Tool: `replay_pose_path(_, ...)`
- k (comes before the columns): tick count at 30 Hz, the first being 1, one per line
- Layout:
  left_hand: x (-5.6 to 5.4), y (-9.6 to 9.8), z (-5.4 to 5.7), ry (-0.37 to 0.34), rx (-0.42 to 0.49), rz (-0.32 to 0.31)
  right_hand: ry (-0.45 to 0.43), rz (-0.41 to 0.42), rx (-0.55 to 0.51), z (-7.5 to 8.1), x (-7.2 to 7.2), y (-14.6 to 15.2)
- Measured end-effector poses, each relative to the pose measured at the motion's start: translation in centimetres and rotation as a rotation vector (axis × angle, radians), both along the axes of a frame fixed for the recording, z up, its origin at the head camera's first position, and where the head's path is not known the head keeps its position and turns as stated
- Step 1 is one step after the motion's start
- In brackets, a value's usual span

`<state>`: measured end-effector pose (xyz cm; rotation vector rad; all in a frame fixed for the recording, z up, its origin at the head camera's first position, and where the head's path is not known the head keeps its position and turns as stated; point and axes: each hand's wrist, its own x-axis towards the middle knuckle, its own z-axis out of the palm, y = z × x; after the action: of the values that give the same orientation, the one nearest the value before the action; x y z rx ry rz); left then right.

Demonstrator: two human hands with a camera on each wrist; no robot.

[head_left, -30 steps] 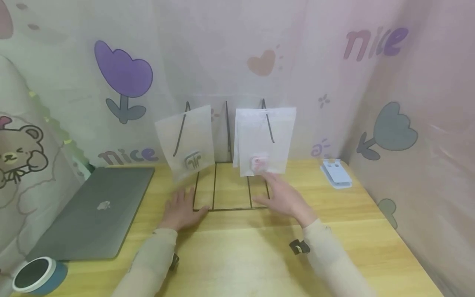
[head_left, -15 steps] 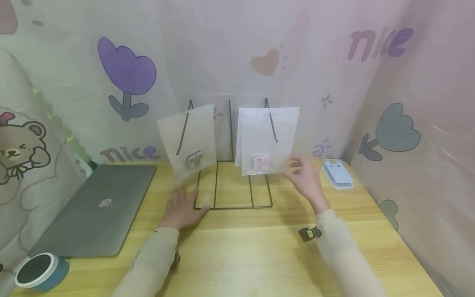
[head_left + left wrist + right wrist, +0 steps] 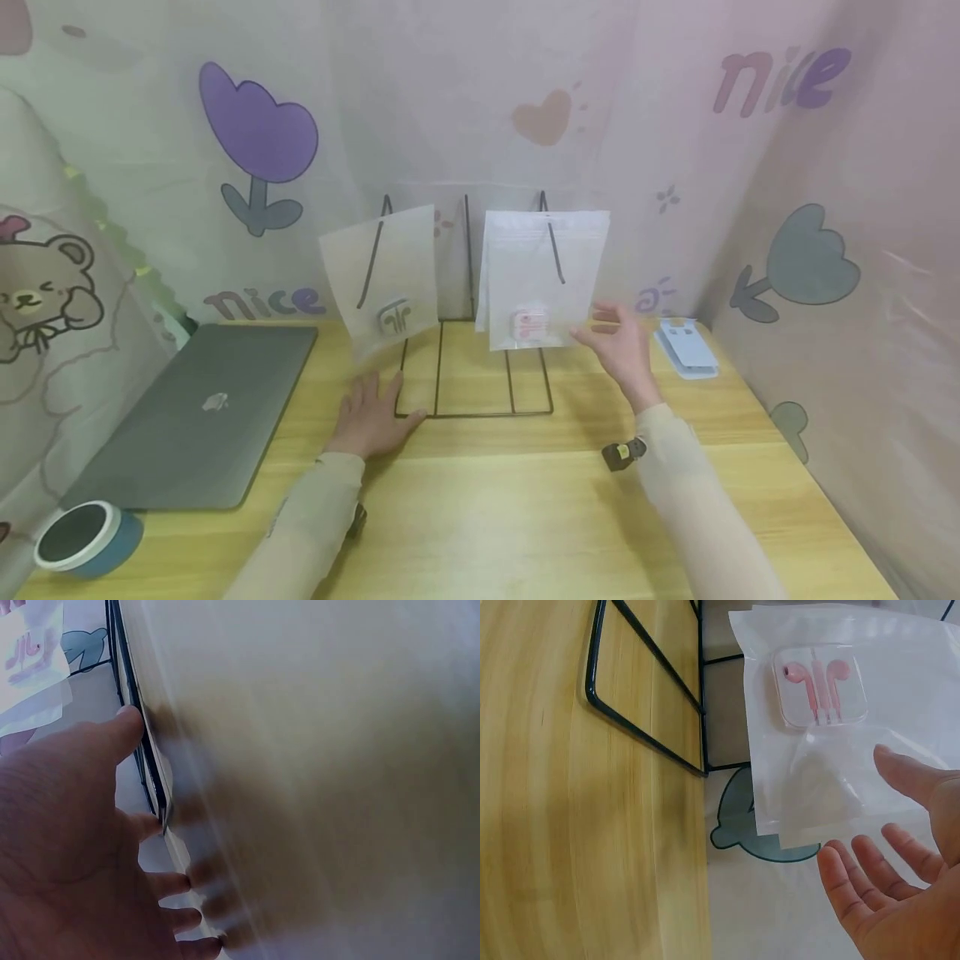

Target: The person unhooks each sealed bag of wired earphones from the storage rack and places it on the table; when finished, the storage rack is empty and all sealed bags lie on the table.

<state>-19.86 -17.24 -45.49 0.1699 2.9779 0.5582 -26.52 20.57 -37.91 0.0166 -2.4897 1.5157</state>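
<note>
A black wire rack [image 3: 474,414] stands on the table with white translucent bags hung from its hooks. My left hand [image 3: 369,417] rests at the rack's front left corner, its thumb [image 3: 129,724] against the wire and its fingers spread on the tabletop. On the right hook hang bags [image 3: 551,267], the front one holding a case of pink earphones [image 3: 817,686]. My right hand [image 3: 622,348] is beside their lower right edge. The thumb [image 3: 904,774] is over the front bag, apart from the loosely bent fingers. The left hook's bag [image 3: 382,279] hangs slanted, with dark-looking earphones [image 3: 395,317] inside.
A closed grey laptop [image 3: 198,417] lies at the left, with a blue and white round container [image 3: 90,540] in front of it. A light blue folding stand [image 3: 686,348] lies at the back right. A printed curtain [image 3: 450,100] hangs behind the table.
My right hand has moved right and slightly up, from below the earphone case to beside the bags' right edge. The left hand stays at the rack's corner. The view has shifted slightly.
</note>
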Motion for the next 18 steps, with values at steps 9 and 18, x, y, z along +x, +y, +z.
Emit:
replay_pose_path(9,-0.1,0.0,0.0,-0.015,-0.005,0.009,0.023,-0.008,0.003,-0.1,-0.9,-0.7)
replay_pose_path(18,-0.1,0.2,0.1,-0.011,-0.010,0.016,0.107,-0.067,0.056,-0.1,-1.2,-0.9)
